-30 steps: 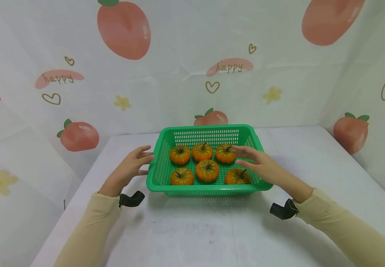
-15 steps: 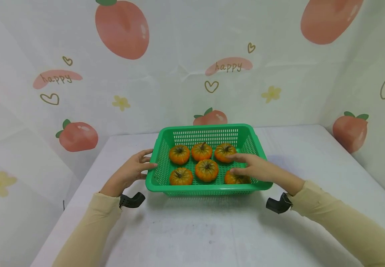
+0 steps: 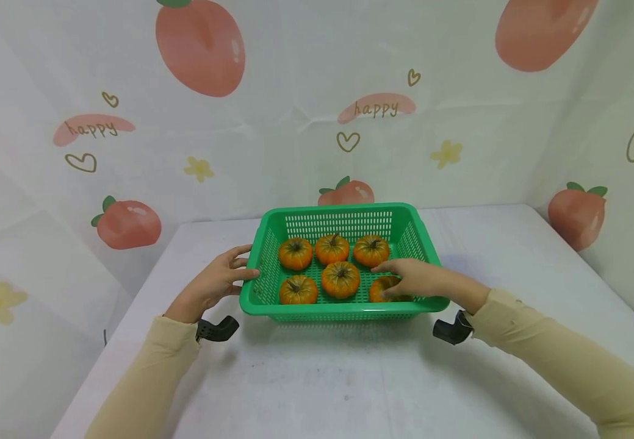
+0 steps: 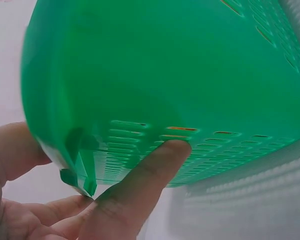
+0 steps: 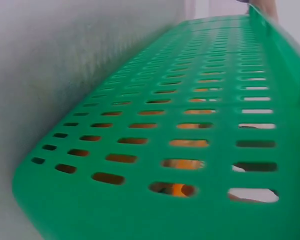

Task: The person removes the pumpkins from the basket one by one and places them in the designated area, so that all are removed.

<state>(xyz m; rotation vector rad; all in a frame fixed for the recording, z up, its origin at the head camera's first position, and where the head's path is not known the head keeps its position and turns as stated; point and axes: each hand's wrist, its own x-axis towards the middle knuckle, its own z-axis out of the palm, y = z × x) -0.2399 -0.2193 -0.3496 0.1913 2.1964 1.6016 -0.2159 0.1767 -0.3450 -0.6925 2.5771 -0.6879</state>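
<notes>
The left forearm (image 3: 143, 378) and right forearm (image 3: 564, 366) extend forward and converge. Left hand (image 3: 209, 283): holding position, digits separated on opposing sides. Right hand (image 3: 417, 278): directed inward, angled downward, thumb apart from the fingers; grip closure cannot be determined.

- Green basket (image 3: 344, 308): rectangular plastic with slotted walls, upright, long side near; the left hand (image 3: 212, 283) grips its left rim.
- Far row inside, small ribbed orange pumpkins, stems up: far-left pumpkin (image 3: 295, 255), far-middle pumpkin (image 3: 332, 250), far-right pumpkin (image 3: 371, 252).
- Centre pumpkin (image 3: 340, 281): just nearer.
- Near-left pumpkin (image 3: 298, 292): base hidden by the near rim.
- Near-right pumpkin (image 3: 379, 286): partly covered by the right hand (image 3: 420, 278); any grip is unclear.
</notes>
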